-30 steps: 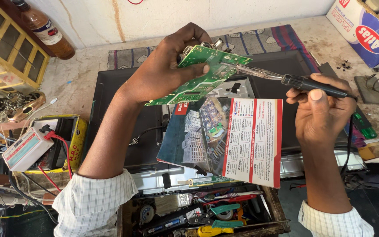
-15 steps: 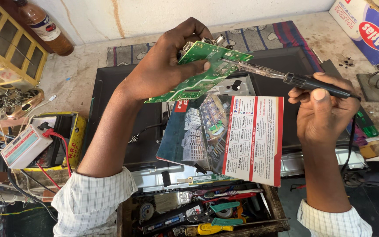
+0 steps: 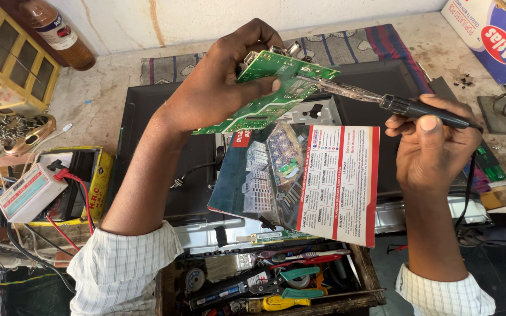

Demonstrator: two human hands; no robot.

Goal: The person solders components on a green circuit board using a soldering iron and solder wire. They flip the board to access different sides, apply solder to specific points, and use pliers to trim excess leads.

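Currently the left hand (image 3: 218, 88) holds a green circuit board (image 3: 270, 88) in the air above the black flat panel (image 3: 165, 146), fingers (image 3: 262, 86) clamped on the board's face and thumb hidden behind. Board's long axis runs from lower left, over the panel's middle, up to its upper right corner, where metal connectors (image 3: 282, 51) stand; the face is tilted toward the camera. The right hand (image 3: 434, 152) grips a soldering iron (image 3: 382, 100), fingers closed round its black handle. Iron's long axis lies nearly level, tip pointing left and touching the board's upper right edge. A printed booklet (image 3: 317, 181) lies on the panel just below the board. Open room: bare panel surface left of the board; crowded tool tray (image 3: 265, 281) at the panel's near edge; tabletop (image 3: 112, 88) beyond its far edge.
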